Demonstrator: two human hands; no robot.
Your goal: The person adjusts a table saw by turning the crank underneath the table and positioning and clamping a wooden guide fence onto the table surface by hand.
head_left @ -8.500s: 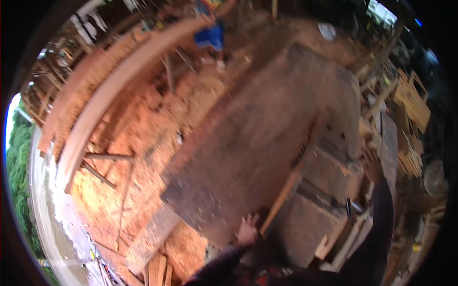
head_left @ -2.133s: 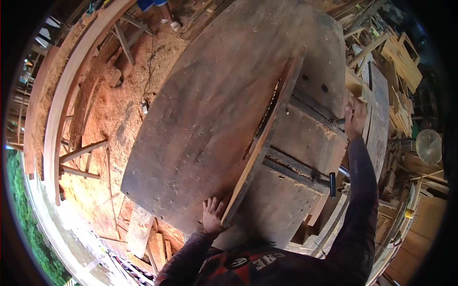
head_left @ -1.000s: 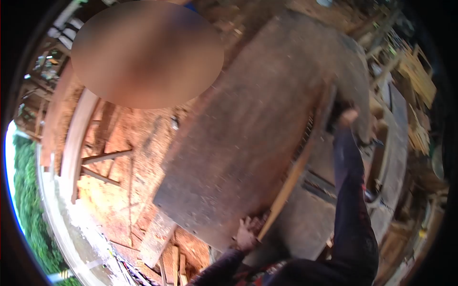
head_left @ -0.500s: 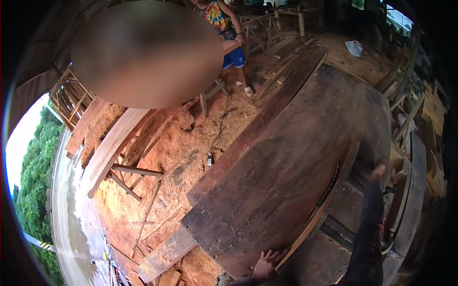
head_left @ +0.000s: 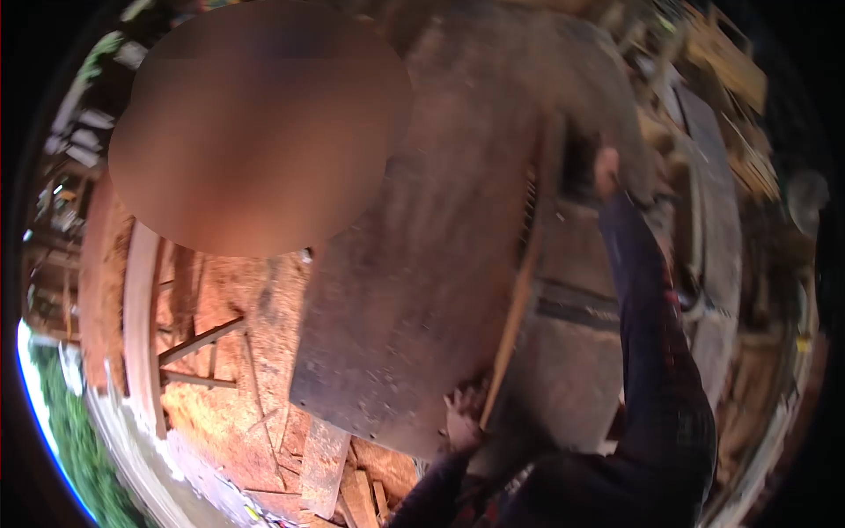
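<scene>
Tabletop point(head_left: 405, 299) scuffed, finished matt; strip point(head_left: 509, 343) made of wood; wooden beam point(head_left: 142, 326) finished smooth; sawdust point(head_left: 273, 339) textured rough; sleeve point(head_left: 645, 330) made of matt cloth.

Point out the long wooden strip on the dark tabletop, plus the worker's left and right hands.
Long wooden strip point(head_left: 525, 282): head view, about midway along its lighter edge.
Left hand point(head_left: 463, 421): head view, back of the hand.
Right hand point(head_left: 607, 172): head view, middle of the blurred hand.
</scene>
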